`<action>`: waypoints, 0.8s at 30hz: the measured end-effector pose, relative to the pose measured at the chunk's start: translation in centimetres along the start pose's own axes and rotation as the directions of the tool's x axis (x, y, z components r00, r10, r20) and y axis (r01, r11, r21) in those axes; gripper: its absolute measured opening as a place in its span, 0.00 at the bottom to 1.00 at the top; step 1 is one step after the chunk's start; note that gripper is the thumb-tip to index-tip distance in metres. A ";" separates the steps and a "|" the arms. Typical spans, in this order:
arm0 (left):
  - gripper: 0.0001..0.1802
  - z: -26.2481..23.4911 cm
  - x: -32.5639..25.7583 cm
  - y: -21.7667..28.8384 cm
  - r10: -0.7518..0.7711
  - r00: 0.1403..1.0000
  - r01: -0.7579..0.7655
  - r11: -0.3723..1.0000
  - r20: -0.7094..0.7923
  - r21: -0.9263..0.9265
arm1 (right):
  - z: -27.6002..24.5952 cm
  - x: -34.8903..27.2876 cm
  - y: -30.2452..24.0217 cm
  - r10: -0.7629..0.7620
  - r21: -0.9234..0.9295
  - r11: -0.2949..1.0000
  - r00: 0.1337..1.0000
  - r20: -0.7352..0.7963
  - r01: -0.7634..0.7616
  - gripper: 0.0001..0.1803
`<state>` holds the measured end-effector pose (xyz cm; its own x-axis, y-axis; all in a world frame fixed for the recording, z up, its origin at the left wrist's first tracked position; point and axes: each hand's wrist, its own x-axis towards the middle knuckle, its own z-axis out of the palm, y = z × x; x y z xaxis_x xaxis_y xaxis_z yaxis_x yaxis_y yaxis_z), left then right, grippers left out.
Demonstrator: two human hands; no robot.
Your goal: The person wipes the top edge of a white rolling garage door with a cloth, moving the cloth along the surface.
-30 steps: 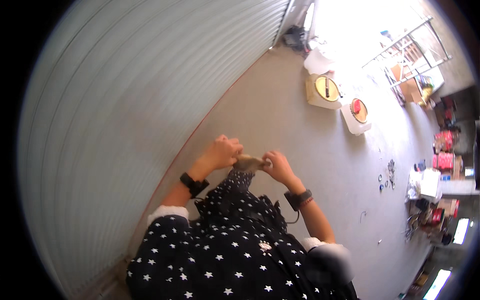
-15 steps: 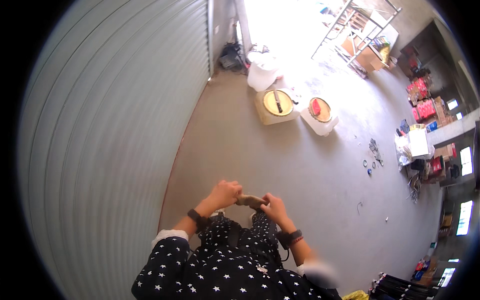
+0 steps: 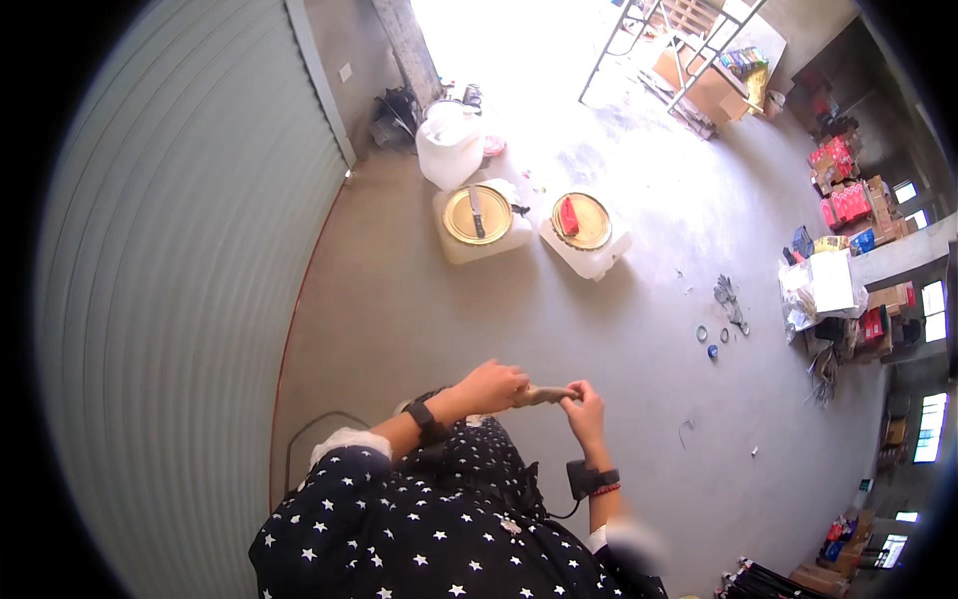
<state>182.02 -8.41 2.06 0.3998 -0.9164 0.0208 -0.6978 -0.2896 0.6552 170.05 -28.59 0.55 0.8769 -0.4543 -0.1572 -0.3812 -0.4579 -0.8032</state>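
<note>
Between my two hands stretches a short, limp, brownish-grey strip point(image 3: 544, 395), which looks like cloth; its exact kind is too small to make out. My left hand point(image 3: 494, 384) is closed on one end, and my right hand point(image 3: 587, 407) pinches the other. Both are held low in front of my body, above the floor. Beyond them stand two whitish plastic containers with round gold lids. A knife point(image 3: 477, 215) with a dark handle lies on the left lid point(image 3: 459, 222); a red wedge-shaped piece point(image 3: 569, 216) rests on the right lid point(image 3: 596, 215).
A ribbed metal shutter point(image 3: 190, 299) runs along my left. Behind the lidded containers is a white plastic bucket point(image 3: 449, 145). Grey gloves point(image 3: 731, 302) and small rings lie on the floor to the right. Farther off are a metal scaffold frame point(image 3: 689, 70) and stacked red boxes point(image 3: 848, 203).
My view has turned right, so the containers and shutter sit farther left. Both hands have shifted right in the picture, still gripping the strip, which now looks narrower and straighter.
</note>
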 end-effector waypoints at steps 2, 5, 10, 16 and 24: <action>0.09 0.1 4.8 0.3 0.002 1.000 -0.002 1.000 -0.022 -0.018 | -2.8 3.0 0.3 0.029 0.023 0.999 0.999 -0.041 -0.028 0.10; 0.10 -0.1 11.1 1.2 0.029 1.000 -0.029 0.997 0.010 -0.070 | -6.0 7.5 1.2 0.086 0.051 0.995 0.992 -0.095 -0.081 0.09; 0.08 0.5 22.9 -0.6 0.117 0.991 -0.107 0.986 0.072 -0.126 | -10.3 16.0 5.7 0.140 0.075 0.989 0.975 -0.172 -0.128 0.08; 0.08 -2.2 40.3 -2.6 0.281 0.944 -0.278 0.960 0.172 -0.043 | -18.8 26.2 6.4 0.267 0.062 0.963 0.912 -0.312 -0.261 0.09; 0.08 -2.2 58.3 -0.8 0.419 0.902 -0.404 0.904 0.101 -0.142 | -30.1 36.5 12.2 0.392 0.386 0.894 0.816 -0.425 -0.228 0.05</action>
<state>207.18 -60.96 4.36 0.0082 -0.9760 0.2175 -0.7076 0.1480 0.6909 188.56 -73.73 2.28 0.4419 -0.8748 -0.1987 -0.4280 -0.0110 -0.9037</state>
